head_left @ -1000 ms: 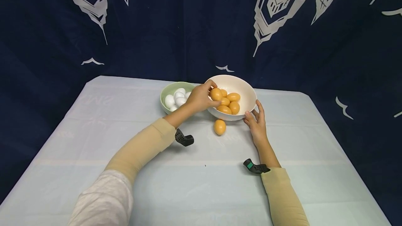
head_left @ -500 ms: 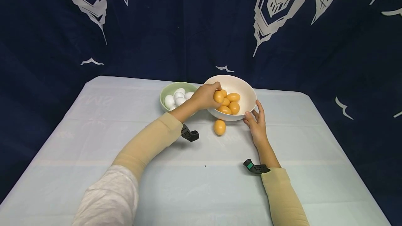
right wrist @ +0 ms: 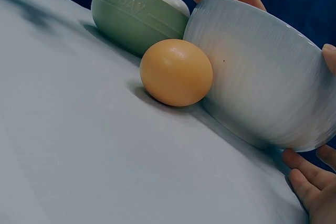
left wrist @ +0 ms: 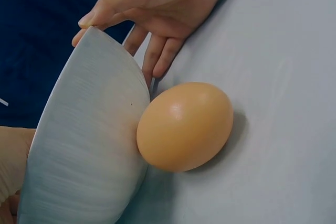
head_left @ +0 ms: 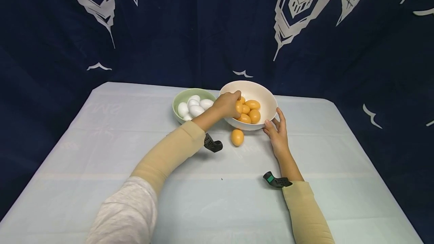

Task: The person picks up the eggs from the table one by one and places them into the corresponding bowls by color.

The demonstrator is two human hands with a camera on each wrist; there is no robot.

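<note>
A white bowl [head_left: 266, 101] at the back middle of the table holds several brown eggs [head_left: 252, 104]. My left hand [head_left: 226, 105] reaches over its left rim, fingers curled round a brown egg [head_left: 239, 107] inside; the hand partly hides this egg. With the thumb at the rim and fingers under the side, my right hand [head_left: 278, 138] grips the bowl's right side. In the left wrist view another brown egg [left wrist: 185, 127] lies on the table, close against the bowl's outer wall [left wrist: 89, 129].
Just left of the white bowl stands a green bowl [right wrist: 131, 24] with several white eggs [head_left: 196, 110]. Both bowls are near the far edge of the white-covered table [head_left: 220, 206]. Behind hangs a dark blue cloth [head_left: 162, 40] with white prints.
My left hand has moved right and lower into the white bowl with its egg, uncovering more white eggs in the green bowl. The right hand keeps its place on the bowl.
</note>
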